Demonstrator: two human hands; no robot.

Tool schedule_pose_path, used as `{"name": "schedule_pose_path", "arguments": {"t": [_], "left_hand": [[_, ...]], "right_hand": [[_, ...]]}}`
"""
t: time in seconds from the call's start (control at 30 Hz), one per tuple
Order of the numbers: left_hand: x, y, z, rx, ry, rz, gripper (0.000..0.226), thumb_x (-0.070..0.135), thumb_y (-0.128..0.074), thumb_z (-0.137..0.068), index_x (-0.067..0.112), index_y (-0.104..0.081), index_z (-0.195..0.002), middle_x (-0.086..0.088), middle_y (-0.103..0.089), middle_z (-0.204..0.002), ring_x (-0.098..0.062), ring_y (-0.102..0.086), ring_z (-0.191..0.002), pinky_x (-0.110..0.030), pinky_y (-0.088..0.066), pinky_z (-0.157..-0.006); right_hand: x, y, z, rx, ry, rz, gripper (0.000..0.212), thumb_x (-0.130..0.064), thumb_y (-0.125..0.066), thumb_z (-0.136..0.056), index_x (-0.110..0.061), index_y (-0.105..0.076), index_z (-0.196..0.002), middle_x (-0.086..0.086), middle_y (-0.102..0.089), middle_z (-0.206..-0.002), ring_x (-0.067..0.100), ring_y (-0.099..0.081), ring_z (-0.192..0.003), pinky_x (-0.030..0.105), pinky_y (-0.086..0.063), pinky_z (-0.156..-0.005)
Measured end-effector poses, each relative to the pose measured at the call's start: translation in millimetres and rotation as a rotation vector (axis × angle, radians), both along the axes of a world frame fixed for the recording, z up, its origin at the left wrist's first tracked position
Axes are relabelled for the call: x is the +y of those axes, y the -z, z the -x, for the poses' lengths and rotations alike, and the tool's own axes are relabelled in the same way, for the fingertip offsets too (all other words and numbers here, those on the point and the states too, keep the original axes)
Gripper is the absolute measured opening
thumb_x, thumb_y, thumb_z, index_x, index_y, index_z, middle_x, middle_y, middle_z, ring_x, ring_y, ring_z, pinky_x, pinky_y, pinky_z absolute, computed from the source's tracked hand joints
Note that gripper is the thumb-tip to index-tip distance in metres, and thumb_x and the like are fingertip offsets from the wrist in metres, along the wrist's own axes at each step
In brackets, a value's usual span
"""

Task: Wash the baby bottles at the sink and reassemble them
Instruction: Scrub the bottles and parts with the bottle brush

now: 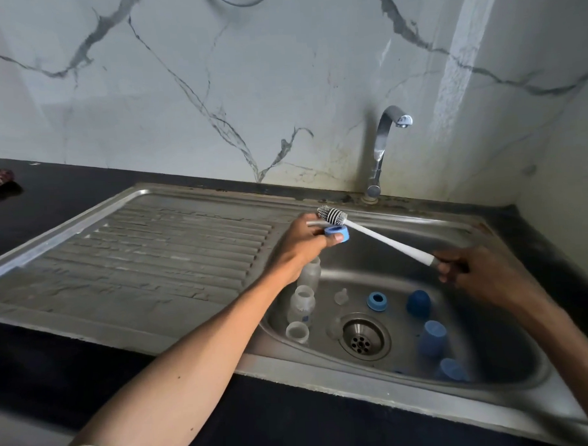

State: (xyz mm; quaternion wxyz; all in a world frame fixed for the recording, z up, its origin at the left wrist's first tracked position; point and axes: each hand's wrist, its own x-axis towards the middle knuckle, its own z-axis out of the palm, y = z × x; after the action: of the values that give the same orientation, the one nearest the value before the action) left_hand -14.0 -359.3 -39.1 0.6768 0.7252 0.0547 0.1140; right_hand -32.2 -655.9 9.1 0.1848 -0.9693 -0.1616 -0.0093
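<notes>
While the steel sink (512, 317) fills the lower right of the frame with its ribbed drainboard (146, 256) running off to the left, the dark worktop (65, 189) frames both, and a curved tap (382, 144) rises at the back of the basin with no water visibly running.

Down in the basin lie the parts not yet in hand: three clear bottles (301, 303) along its left wall, a clear teat (341, 295) near the drain (361, 338), a blue screw ring (377, 301), and three blue caps (432, 338) toward the right.

Above the basin's upper left edge, the bottle brush (377, 234) lies with its long axis slanting from upper left down to lower right, bristle head uppermost and touching or just above a blue collar ring (337, 232). The coming move turns on that line: the bristles appear to sit at the ring's rim rather than through its opening, so the head probably needs to tip down into the hole.

The left hand (303, 242) pinches the collar ring between thumb and fingers, nearer the brush head. The right hand (470, 269), somewhat blurred, has its fingers curled round the brush's grey handle end, to the right of the ring and lower in the frame.
</notes>
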Motion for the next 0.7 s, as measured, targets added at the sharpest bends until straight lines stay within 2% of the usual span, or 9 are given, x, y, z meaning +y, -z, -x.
{"name": "schedule_pose_path", "arguments": {"t": [0.07, 0.13, 0.2, 0.3, 0.37, 0.43, 0.5, 0.57, 0.7], "left_hand": [[3.9, -4.4, -0.1, -0.015, -0.079, 0.061, 0.068, 0.005, -0.085, -0.075, 0.01, -0.05, -0.133, -0.009, -0.074, -0.109, -0.015, -0.07, -0.1, -0.025, -0.054, -0.09], [13.7, -7.4, 0.8, -0.043, -0.149, 0.093, 0.065, 0.001, -0.081, -0.078, 0.008, -0.049, -0.134, -0.013, -0.073, -0.113, -0.015, -0.069, -0.098, -0.018, -0.053, -0.084], [19.8, -8.2, 2.7, -0.063, -0.141, 0.097, 0.063, -0.001, -0.082, -0.077, 0.005, -0.052, -0.132, -0.016, -0.072, -0.114, -0.017, -0.069, -0.098, -0.022, -0.054, -0.087], [15.9, -6.7, 5.7, -0.059, -0.063, 0.058, 0.066, 0.0, -0.087, -0.07, 0.005, -0.056, -0.129, -0.016, -0.073, -0.111, -0.02, -0.07, -0.097, -0.035, -0.057, -0.093], [9.9, -8.7, 6.6, -0.066, -0.013, 0.065, 0.069, -0.002, -0.088, -0.069, 0.006, -0.054, -0.129, -0.013, -0.072, -0.108, -0.022, -0.071, -0.097, -0.04, -0.058, -0.091], [8.4, -12.1, 6.7, -0.081, -0.003, 0.141, 0.072, -0.007, -0.086, -0.069, 0.007, -0.05, -0.13, -0.014, -0.07, -0.106, -0.026, -0.071, -0.098, -0.041, -0.06, -0.087], [10.7, -15.5, 9.4, -0.092, -0.011, 0.25, 0.069, -0.014, -0.082, -0.069, 0.005, -0.048, -0.127, -0.015, -0.069, -0.101, -0.026, -0.072, -0.091, -0.036, -0.061, -0.082], [12.0, -17.7, 11.9, -0.084, 0.004, 0.307, 0.061, -0.015, -0.081, -0.068, 0.001, -0.053, -0.12, -0.016, -0.07, -0.098, -0.027, -0.072, -0.089, -0.032, -0.061, -0.082], [12.8, -17.8, 14.5, -0.049, 0.084, 0.336, 0.041, -0.013, -0.081, -0.07, -0.005, -0.064, -0.106, -0.022, -0.073, -0.1, -0.028, -0.074, -0.09, -0.03, -0.06, -0.083]], "right_hand": [[-9.4, -5.1, -2.2, 0.007, 0.0, -0.028, 0.019, -0.017, -0.057, -0.096, -0.03, -0.068, -0.106, -0.002, -0.063, -0.092, 0.019, -0.055, -0.089, 0.031, -0.039, -0.08], [-16.6, -10.2, -1.9, -0.009, 0.014, -0.028, 0.017, -0.017, -0.059, -0.095, -0.026, -0.068, -0.106, 0.0, -0.063, -0.094, 0.021, -0.057, -0.09, 0.033, -0.041, -0.082], [-17.6, -9.5, -2.3, -0.041, 0.01, -0.005, 0.016, -0.017, -0.06, -0.095, -0.025, -0.068, -0.106, 0.0, -0.062, -0.096, 0.021, -0.057, -0.092, 0.033, -0.04, -0.084], [-10.5, 0.2, -6.0, -0.054, -0.006, 0.008, 0.019, -0.016, -0.061, -0.094, -0.017, -0.071, -0.11, -0.007, -0.055, -0.085, 0.02, -0.056, -0.085, 0.031, -0.039, -0.078], [-10.0, 1.3, -7.2, -0.044, -0.005, -0.012, 0.019, -0.015, -0.061, -0.094, -0.017, -0.071, -0.11, -0.011, -0.053, -0.08, 0.021, -0.057, -0.085, 0.029, -0.036, -0.076], [-14.3, -4.2, -5.6, -0.026, 0.026, -0.031, 0.019, -0.015, -0.061, -0.094, -0.025, -0.07, -0.107, -0.006, -0.058, -0.084, 0.025, -0.06, -0.091, 0.03, -0.037, -0.077], [-19.3, -9.2, -4.8, -0.03, 0.062, -0.021, 0.023, -0.015, -0.061, -0.094, -0.024, -0.07, -0.113, 0.005, -0.066, -0.1, 0.024, -0.058, -0.095, 0.031, -0.038, -0.08], [-20.0, -9.8, -4.1, -0.053, 0.069, -0.012, 0.028, -0.016, -0.062, -0.093, -0.023, -0.068, -0.12, 0.009, -0.066, -0.114, 0.021, -0.055, -0.098, 0.03, -0.037, -0.083], [-9.1, -1.7, -1.5, -0.099, 0.062, -0.041, 0.028, -0.018, -0.063, -0.092, -0.02, -0.067, -0.12, 0.008, -0.065, -0.111, 0.02, -0.055, -0.093, 0.031, -0.042, -0.083]]}}
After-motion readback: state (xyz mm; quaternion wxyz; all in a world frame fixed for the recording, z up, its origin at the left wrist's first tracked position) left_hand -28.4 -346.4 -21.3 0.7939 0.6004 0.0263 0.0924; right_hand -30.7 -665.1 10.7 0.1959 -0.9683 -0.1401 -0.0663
